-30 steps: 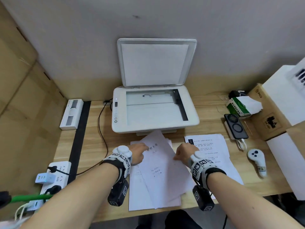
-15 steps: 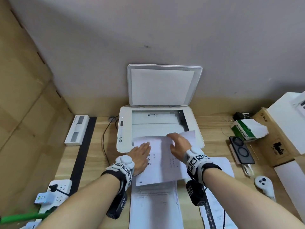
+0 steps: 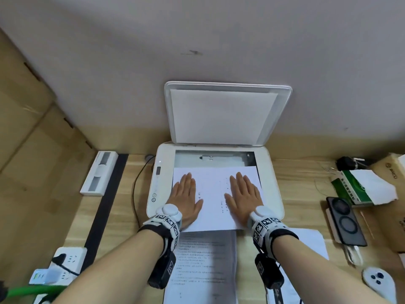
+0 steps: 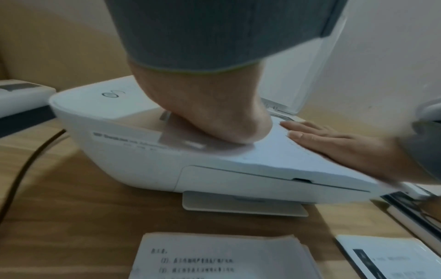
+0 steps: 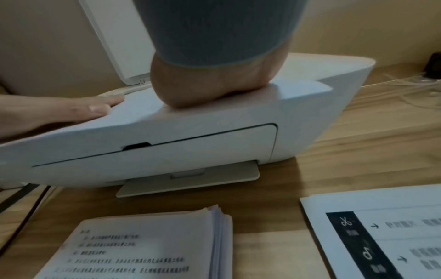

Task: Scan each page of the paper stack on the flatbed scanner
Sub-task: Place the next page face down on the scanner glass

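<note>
White sheet (image 3: 213, 194) under both flat hands.

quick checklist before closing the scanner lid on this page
1. Scanner lid raised: ok.
2. Sheet lying flat on the glass: ok.
3. Sheet fully on the glass: not ok, its near edge overhangs the scanner front and glass shows behind it.
4. Left hand and right hand off the sheet: not ok, both press it flat.
5. Printed side down: cannot tell.
6. Paper stack clear of the scanner: ok.
</note>
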`<action>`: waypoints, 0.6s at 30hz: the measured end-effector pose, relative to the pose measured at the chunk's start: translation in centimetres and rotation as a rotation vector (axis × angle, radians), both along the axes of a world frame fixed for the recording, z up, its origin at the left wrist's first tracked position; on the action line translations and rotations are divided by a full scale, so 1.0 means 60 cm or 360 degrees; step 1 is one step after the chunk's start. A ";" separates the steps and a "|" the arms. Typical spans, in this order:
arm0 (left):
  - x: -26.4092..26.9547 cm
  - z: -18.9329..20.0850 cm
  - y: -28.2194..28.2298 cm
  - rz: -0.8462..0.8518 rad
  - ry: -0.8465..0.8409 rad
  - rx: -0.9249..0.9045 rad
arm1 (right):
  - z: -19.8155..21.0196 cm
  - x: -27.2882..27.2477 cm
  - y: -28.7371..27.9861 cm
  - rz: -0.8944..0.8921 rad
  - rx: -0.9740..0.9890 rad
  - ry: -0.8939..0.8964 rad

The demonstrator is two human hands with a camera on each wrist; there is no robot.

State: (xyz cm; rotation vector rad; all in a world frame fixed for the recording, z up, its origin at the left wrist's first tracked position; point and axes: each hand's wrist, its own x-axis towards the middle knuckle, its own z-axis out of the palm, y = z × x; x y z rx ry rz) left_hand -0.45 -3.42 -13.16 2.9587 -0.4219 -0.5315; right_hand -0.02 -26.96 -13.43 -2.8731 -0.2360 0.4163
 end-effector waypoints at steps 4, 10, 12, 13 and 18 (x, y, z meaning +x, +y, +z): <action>0.038 -0.020 -0.005 0.0072 -0.0129 -0.0052 | -0.016 0.028 0.005 -0.0064 0.0042 -0.0095; 0.076 -0.028 -0.008 0.0085 -0.0275 -0.0025 | -0.020 0.071 0.003 -0.0070 0.0079 -0.0197; 0.090 -0.035 -0.009 0.0091 -0.0283 -0.0020 | -0.027 0.085 0.001 -0.0073 0.0080 -0.0186; 0.094 -0.037 -0.008 0.0090 -0.0293 -0.0020 | -0.029 0.090 0.001 -0.0071 0.0075 -0.0186; 0.101 -0.039 -0.008 0.0093 -0.0341 -0.0037 | -0.031 0.102 0.001 -0.0053 0.0063 -0.0194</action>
